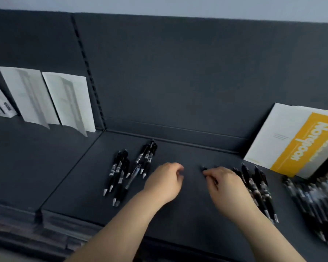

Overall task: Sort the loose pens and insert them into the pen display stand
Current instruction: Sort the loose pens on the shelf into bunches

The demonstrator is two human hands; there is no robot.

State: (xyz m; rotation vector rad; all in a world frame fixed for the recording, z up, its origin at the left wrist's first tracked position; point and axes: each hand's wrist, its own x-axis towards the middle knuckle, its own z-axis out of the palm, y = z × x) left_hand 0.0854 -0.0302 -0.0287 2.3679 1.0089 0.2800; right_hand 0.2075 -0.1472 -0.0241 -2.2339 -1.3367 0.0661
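Black pens lie in loose groups on a dark shelf [178,214]. One group [117,174] is at the left, and a second group [147,157] lies just behind it. A third group [254,184] lies right of my hands, and a blurred pile [314,203] sits at the far right. My left hand [165,183] hovers over the shelf beside the left groups, fingers loosely curled, with nothing visible in it. My right hand [222,184] pinches a black pen [204,168] whose end pokes out past the fingertips. No pen display stand is in view.
A white and yellow box [292,142] leans against the back panel at the right. White packages [68,103] stand on the neighbouring shelf at the left. The dark back panel [178,82] rises behind the shelf. The shelf's front edge is just below my forearms.
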